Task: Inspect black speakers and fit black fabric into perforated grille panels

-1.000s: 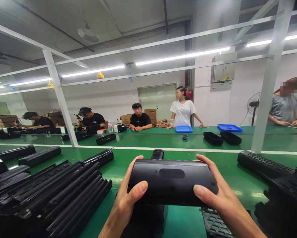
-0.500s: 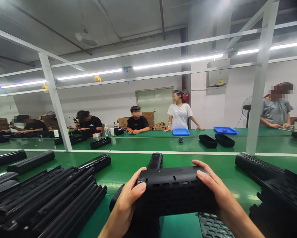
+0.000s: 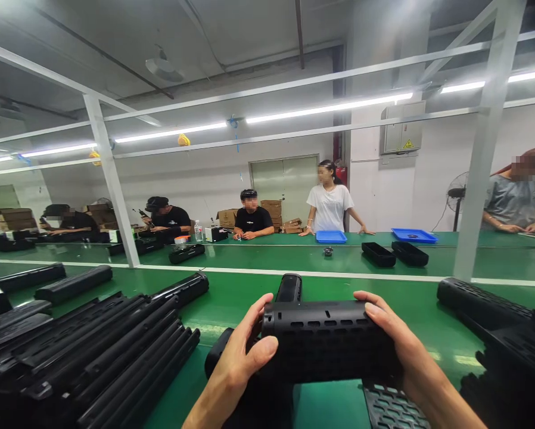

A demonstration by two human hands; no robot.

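Note:
Between my two hands is a black slotted plastic housing (image 3: 327, 345), held level above the green table, its row of oval slots facing me. My left hand (image 3: 243, 351) grips its left end, thumb toward me. At the right end, my right hand (image 3: 395, 333) has its thumb on the top edge and its fingers behind, partly hidden. Just beyond the housing lies another black part (image 3: 289, 288) on the table. Below, a black perforated panel (image 3: 392, 408) shows near my right wrist.
Long black slotted housings (image 3: 111, 351) are piled at my left, and more perforated black parts (image 3: 513, 339) lie at my right. Across the green table (image 3: 249, 285), co-workers sit or stand near blue trays (image 3: 331, 236) and black shells (image 3: 378, 254). White posts (image 3: 484, 167) rise from the table.
The whole view has shifted slightly, so most things sit farther right. Both hands still hold the housing, which has tilted a little so more of its slotted face shows.

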